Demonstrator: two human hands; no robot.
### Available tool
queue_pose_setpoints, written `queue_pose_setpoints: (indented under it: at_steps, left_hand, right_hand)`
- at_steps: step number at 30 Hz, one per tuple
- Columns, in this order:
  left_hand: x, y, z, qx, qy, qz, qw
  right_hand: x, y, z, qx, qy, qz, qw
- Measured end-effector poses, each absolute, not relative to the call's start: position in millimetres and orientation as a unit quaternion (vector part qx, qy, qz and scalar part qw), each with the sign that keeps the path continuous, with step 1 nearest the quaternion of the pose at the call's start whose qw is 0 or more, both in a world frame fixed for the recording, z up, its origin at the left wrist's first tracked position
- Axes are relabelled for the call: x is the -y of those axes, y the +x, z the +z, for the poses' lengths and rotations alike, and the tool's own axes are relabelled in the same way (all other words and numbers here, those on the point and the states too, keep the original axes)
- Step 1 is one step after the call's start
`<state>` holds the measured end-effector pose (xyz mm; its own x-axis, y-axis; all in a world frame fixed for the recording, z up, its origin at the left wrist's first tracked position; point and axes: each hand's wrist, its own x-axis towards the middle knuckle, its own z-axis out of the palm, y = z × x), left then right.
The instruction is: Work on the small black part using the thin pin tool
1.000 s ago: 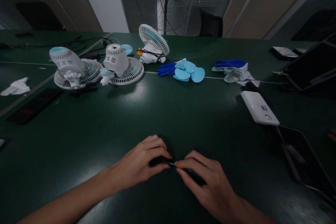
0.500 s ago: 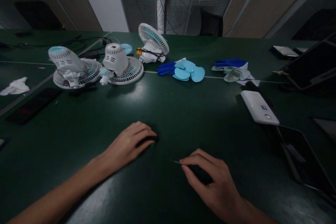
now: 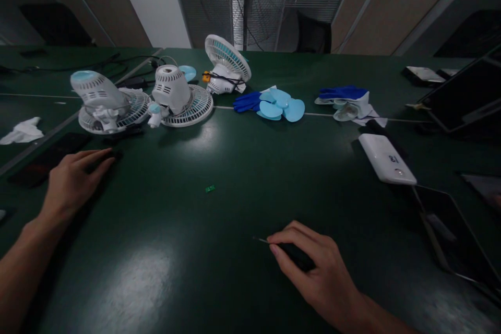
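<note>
My right hand (image 3: 317, 266) is closed around a small screwdriver (image 3: 295, 254) with a black handle, its thin metal shaft pointing left just above the dark green table. Far to the left, my left hand (image 3: 78, 175) has its fingers pinched round a small black part (image 3: 117, 155), mostly hidden and hard to make out against the dark top. That hand is next to a flat black device (image 3: 37, 164). Between the hands a tiny green circuit board (image 3: 210, 188) lies on the table, touched by neither.
Two white fan bodies (image 3: 172, 88) lie face down at the back left, with another tilted fan (image 3: 227, 65) behind. Blue fan blades (image 3: 281, 105) rest by blue gloves (image 3: 247, 102). More gloves (image 3: 344, 95), a white device (image 3: 386, 159) and a dark tablet (image 3: 454, 235) are on the right.
My left hand has moved from the middle to the far left with the small black part. The green circuit board now shows in the middle. My right hand and the screwdriver have stayed put.
</note>
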<state>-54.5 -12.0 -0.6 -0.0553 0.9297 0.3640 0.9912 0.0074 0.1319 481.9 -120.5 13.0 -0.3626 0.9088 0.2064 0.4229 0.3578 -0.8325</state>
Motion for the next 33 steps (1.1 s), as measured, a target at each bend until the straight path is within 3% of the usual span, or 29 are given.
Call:
queue_pose_setpoints:
  at_steps: [5,10,13,25,33]
  left_hand:
    - [16.8,17.2,8.3,0.65,-0.712,-0.231,0.13]
    - [31.2,126.1,-1.4,0.501,-0.842,-0.195,-0.047]
    - [33.9,154.8,-6.5,0.47,-0.852,-0.213,-0.089]
    - [25.1,167.6,2.6,0.421,-0.88,-0.179,-0.127]
    - [7.2,129.6,3.9,0.437,-0.878,-0.17,-0.097]
  right_hand:
    - [120.1,481.6,12.6,0.747,-0.449,0.353,0.341]
    - [120.5,482.0,10.7,0.746,-0.455,0.355,0.331]
    - [121.0,482.4,10.1,0.747,-0.457,0.353,0.331]
    - [120.1,481.5,11.7,0.748,-0.467,0.349,0.316]
    - [119.7,480.2,16.3,0.75,-0.467,0.345,0.316]
